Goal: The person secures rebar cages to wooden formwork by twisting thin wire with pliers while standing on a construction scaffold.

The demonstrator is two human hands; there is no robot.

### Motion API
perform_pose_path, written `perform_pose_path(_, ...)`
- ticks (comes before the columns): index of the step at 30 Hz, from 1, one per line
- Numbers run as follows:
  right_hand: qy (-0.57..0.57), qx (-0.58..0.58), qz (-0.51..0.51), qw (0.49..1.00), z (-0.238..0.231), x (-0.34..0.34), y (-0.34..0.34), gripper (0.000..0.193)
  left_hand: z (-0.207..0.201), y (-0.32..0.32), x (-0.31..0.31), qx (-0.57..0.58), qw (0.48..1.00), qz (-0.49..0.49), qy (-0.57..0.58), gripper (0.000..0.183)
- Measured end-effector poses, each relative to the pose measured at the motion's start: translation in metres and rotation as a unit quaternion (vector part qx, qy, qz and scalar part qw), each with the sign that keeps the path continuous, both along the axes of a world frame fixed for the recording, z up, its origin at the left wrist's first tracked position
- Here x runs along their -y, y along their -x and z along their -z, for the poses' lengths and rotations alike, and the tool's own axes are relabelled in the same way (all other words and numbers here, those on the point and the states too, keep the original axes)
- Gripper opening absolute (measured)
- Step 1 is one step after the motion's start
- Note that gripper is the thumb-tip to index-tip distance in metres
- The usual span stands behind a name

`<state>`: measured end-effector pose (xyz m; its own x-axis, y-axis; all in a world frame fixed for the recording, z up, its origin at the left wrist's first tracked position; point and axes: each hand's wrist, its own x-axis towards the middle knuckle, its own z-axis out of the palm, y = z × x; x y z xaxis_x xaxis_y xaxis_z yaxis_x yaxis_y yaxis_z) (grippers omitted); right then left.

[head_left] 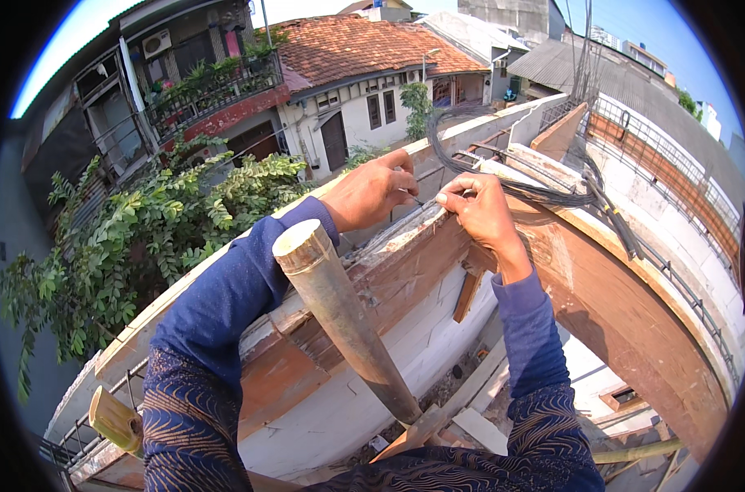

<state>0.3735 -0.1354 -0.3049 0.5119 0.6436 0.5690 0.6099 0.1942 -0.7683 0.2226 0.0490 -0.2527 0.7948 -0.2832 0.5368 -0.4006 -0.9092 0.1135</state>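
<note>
Your left hand [371, 193] and right hand [485, 215] sit close, fingertips pinched on a thin wire [419, 201] — it's at the wooden board [417, 252]'s top edge. Wire coil [549, 196] — just beside your right hand.

We are seeing wooden formwork [626, 328] carrying a dark wire coil [544, 194] across its top edge, near the corner; a dark-handled tool [622, 225] is lying beside the coil.

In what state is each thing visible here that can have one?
left hand: fingers curled, hold unclear
right hand: thumb and finger together, hold unclear
wire bundle: bent, loosely looped
nearest bamboo pole: tilted, top cut
sleeves: down to wrists
wooden board: curved, on edge
bush: leafy
</note>
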Motion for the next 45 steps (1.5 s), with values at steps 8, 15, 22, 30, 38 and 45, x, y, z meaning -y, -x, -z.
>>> perform_pose_path(8,0.085,-0.071,-0.013,0.994,-0.017,0.007,0.007,0.013,-0.007,0.002,0.009,-0.059,0.983,-0.063,-0.163,0.020)
perform_pose_path(15,-0.001,0.168,0.005,0.986,0.006,-0.017,-0.033,0.053,0.002,-0.008,-0.002,0.034,0.919,-0.006,-0.393,0.021)
perform_pose_path(22,0.032,0.007,-0.123,0.992,0.014,-0.012,-0.033,0.075,0.003,-0.010,-0.007,0.046,0.911,0.003,-0.409,0.021)
perform_pose_path(30,0.048,0.061,-0.174,0.982,0.013,-0.006,-0.040,0.057,-0.011,-0.001,-0.039,0.101,0.899,0.008,-0.427,0.019)
perform_pose_path(38,0.041,0.057,-0.168,0.983,0.007,-0.005,-0.036,0.049,-0.009,-0.001,-0.051,0.105,0.893,0.000,-0.437,0.023)
perform_pose_path(45,0.097,0.200,-0.177,0.959,-0.001,0.007,-0.048,0.037,0.007,0.003,-0.052,0.090,0.933,-0.040,-0.347,0.023)
